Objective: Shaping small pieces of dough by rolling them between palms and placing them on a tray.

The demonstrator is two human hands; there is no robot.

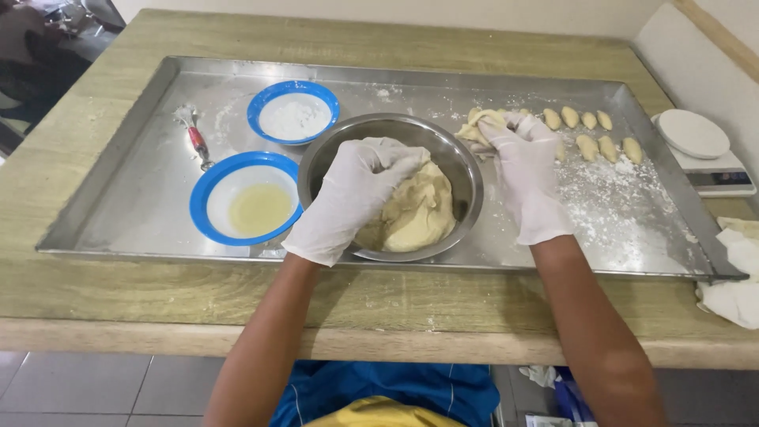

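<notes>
On the near edge of the pale wood-grain bench [158, 300] a large shallow steel tray [118, 198] is laid, and at its front the round steel mixing bowl [466, 170] is set. Inside the bowl the big lump of pale yellow dough [419, 213] is pressed under the left hand [356, 194], white-gloved, its fingers [399, 154] curled down onto the top of the mass — closed on it, though how much is pinched cannot be told from this angle. Just right of the bowl the gloved right hand [526, 170] is held over the floured tray floor, its fingers closed around a small piece of dough [478, 126].

The step in hand is judged to be portioning: a piece is being shaped while the bulk is steadied. The next move would call for the piece to be set beside the row of small shaped dough pieces [589, 134] farther right.

Left of the bowl a blue-rimmed dish of pale liquid [251, 207] is seen; beyond it, a blue-rimmed dish of white flour [293, 117] and a red-handled tool [195, 138]. A white kitchen scale [700, 146] stands off the tray's far right corner.
</notes>
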